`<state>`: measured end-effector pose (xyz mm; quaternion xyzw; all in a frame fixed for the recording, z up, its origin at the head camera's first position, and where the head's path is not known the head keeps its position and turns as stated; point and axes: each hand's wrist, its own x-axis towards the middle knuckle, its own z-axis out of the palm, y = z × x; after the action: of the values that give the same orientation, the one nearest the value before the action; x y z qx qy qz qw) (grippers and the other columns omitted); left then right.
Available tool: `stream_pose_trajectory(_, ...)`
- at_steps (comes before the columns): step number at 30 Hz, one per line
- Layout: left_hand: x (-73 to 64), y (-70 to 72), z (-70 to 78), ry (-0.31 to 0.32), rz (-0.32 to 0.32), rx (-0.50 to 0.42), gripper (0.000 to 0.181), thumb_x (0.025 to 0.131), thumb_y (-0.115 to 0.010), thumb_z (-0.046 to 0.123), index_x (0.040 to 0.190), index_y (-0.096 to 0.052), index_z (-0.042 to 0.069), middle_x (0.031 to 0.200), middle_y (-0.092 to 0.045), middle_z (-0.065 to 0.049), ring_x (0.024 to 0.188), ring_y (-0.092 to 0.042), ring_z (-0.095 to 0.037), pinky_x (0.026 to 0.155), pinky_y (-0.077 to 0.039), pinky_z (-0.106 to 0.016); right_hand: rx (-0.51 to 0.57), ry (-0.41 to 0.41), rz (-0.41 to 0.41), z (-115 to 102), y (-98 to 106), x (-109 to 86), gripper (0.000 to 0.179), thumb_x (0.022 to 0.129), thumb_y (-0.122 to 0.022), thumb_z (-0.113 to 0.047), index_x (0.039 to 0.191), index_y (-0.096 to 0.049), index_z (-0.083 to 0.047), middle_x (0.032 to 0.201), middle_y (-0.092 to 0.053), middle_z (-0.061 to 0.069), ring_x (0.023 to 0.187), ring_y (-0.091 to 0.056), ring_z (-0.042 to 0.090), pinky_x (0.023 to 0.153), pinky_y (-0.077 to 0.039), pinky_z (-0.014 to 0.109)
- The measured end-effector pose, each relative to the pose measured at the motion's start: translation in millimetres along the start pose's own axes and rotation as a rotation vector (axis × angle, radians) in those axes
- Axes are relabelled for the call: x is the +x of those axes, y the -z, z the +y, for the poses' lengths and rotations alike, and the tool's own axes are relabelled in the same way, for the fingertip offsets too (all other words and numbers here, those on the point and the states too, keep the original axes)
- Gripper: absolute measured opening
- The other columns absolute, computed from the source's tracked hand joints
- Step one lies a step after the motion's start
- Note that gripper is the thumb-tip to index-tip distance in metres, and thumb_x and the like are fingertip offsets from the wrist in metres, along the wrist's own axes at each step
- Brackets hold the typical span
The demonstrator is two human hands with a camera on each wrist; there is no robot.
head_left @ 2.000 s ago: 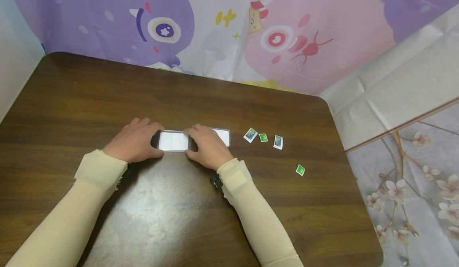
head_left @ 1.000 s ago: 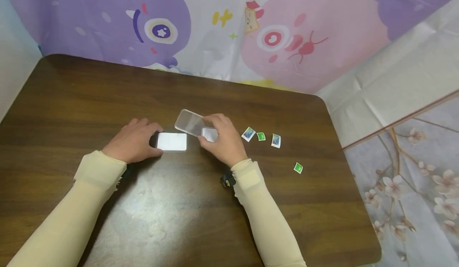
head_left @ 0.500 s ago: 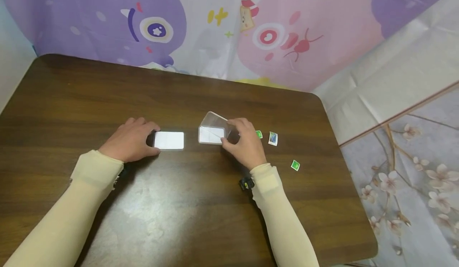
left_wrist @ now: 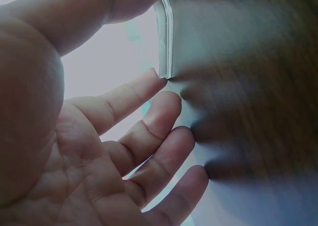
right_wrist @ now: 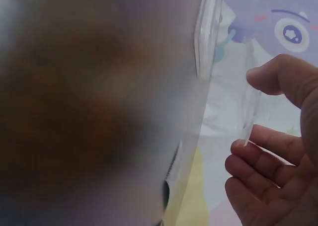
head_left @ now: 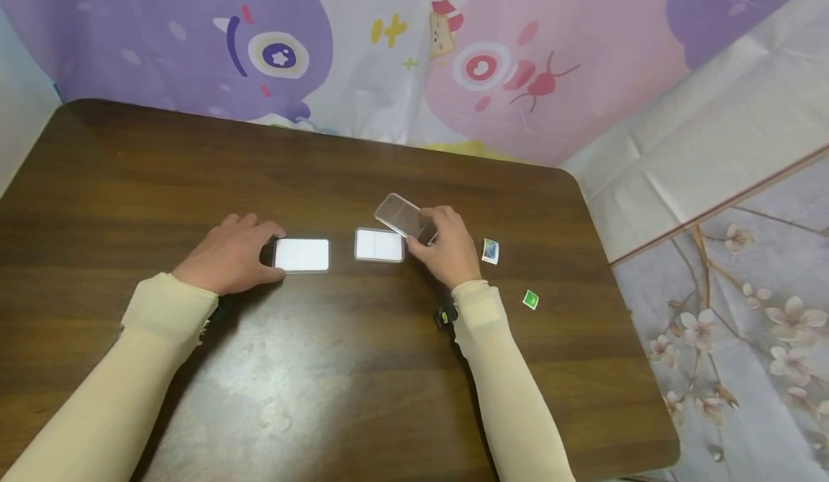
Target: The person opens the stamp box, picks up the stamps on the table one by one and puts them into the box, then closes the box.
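Two small flat rectangular boxes with white insides and clear rims lie on the table. My left hand (head_left: 229, 255) grips the short left end of the left box (head_left: 302, 255), thumb on the near side and index finger on the far side. In the left wrist view, the edge of that box (left_wrist: 166, 42) shows between thumb and index finger. My right hand (head_left: 447, 248) pinches a clear plastic lid (head_left: 398, 214) by its right end, tilted, just behind and right of the second box (head_left: 379, 245). The right wrist view shows the clear lid (right_wrist: 251, 104) edge-on between thumb and fingertips.
Right of the right hand lie a blue-picture stamp-like paper (head_left: 491, 251) and a green one (head_left: 530, 299). Two similar papers are hidden behind the right hand in the head view. The brown wooden table (head_left: 363, 381) meets a cartoon-printed cloth (head_left: 363, 101) at its back edge.
The right hand has left the left box's right end and carried the clear lid rightward, past the second box, uncovering that box. The left hand has stayed on its box.
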<state>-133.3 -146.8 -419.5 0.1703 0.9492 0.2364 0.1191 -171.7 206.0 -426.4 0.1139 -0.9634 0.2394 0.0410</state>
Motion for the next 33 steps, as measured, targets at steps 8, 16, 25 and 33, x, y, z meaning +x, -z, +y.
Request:
stream_pose_trajectory(8,-0.1,1.4,-0.1,-0.002,0.006,0.005,0.060,0.084,-0.082,0.032,0.132,-0.062,0.002,0.119,-0.061,-0.021,0.102,-0.049,-0.039,0.085,-0.042,-0.055,-0.047,-0.083,-0.072,-0.5,3.7,18.7,0.052,0.092,-0.078,-0.030,0.136,-0.063,-0.006,0.132,-0.060,0.009,0.118,-0.056,0.026,0.097,-0.052,0.043)
stream_pose_trajectory(16,-0.3,0.7,-1.4,-0.007,0.008,0.009,0.061,0.084,-0.082,0.034,0.132,-0.062,0.002,0.118,-0.061,-0.021,0.103,-0.049,-0.040,0.085,-0.042,-0.056,-0.056,-0.133,-0.115,5.2,0.0,26.8,0.052,0.092,-0.077,-0.027,0.136,-0.062,-0.005,0.132,-0.059,0.010,0.116,-0.056,0.026,0.099,-0.051,0.043)
stream_pose_trajectory(25,3.2,1.3,2.9,-0.008,0.012,0.009,0.059,0.083,-0.083,0.032,0.130,-0.063,0.003,0.118,-0.061,-0.020,0.102,-0.049,-0.039,0.085,-0.042,-0.054,-0.067,-0.173,-0.162,11.5,3.0,25.9,0.054,0.093,-0.077,-0.028,0.139,-0.060,-0.005,0.135,-0.060,0.012,0.115,-0.058,0.027,0.098,-0.051,0.044)
stream_pose_trajectory(33,0.9,-0.6,-0.9,-0.005,0.006,0.000,0.060,0.084,-0.082,0.034,0.131,-0.062,0.004,0.121,-0.061,-0.021,0.107,-0.050,-0.040,0.088,-0.042,-0.059,-0.133,-0.147,-0.161,11.8,0.1,28.0,0.054,0.092,-0.079,-0.032,0.137,-0.063,-0.006,0.133,-0.065,0.013,0.121,-0.059,0.031,0.114,-0.036,0.050)
